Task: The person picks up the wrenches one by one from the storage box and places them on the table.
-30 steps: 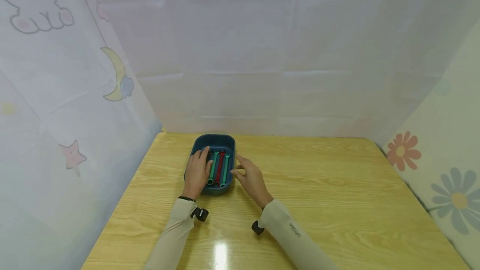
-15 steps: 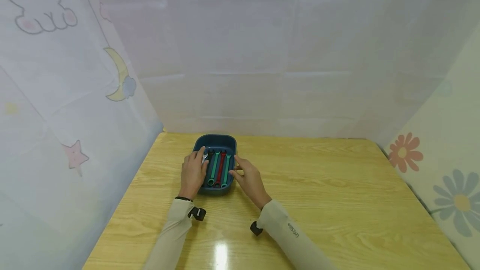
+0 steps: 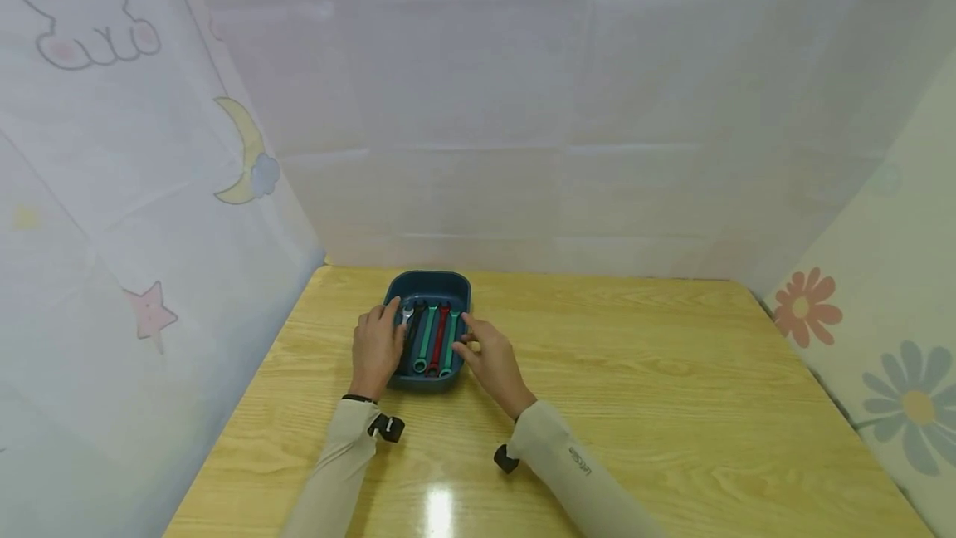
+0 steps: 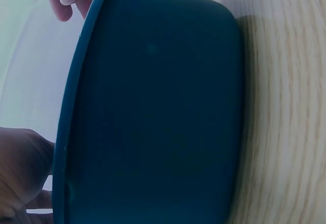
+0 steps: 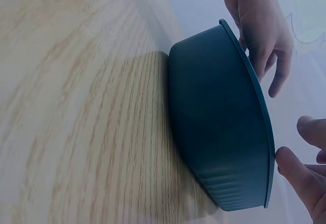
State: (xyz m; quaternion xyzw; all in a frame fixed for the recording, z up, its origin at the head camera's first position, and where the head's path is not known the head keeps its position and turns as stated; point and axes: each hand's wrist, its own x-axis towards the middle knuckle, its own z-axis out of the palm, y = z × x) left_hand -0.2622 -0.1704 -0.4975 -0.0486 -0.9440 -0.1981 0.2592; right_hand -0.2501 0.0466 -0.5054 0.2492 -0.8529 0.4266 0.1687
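A dark blue plastic bin [image 3: 426, 384] stands on the table, its side filling most of the left wrist view. Several combination wrenches lie lengthwise side by side in it: a silver wrench [image 3: 407, 315], a black one, a green wrench [image 3: 426, 339], a red wrench [image 3: 438, 339] and another green wrench [image 3: 450, 343]. My left hand [image 3: 376, 349] lies over the bin's left rim with relaxed fingers, partly covering the silver wrench. On the right side, my right hand [image 3: 493, 359] has thumb and index apart at the rim. Its thumb [image 5: 289, 164] touches the rim in the right wrist view.
The wooden table [image 3: 635, 388] spreads wide to the right and front. A pale cloth wall [image 3: 478, 106] stands behind the table, with printed cloth walls on both sides. Black straps and small devices [image 3: 387, 427] sit on both wrists.
My left hand has drawn left from over the wrenches to the bin's left rim, uncovering the black and silver wrenches. My right hand has shifted slightly left at the right rim.
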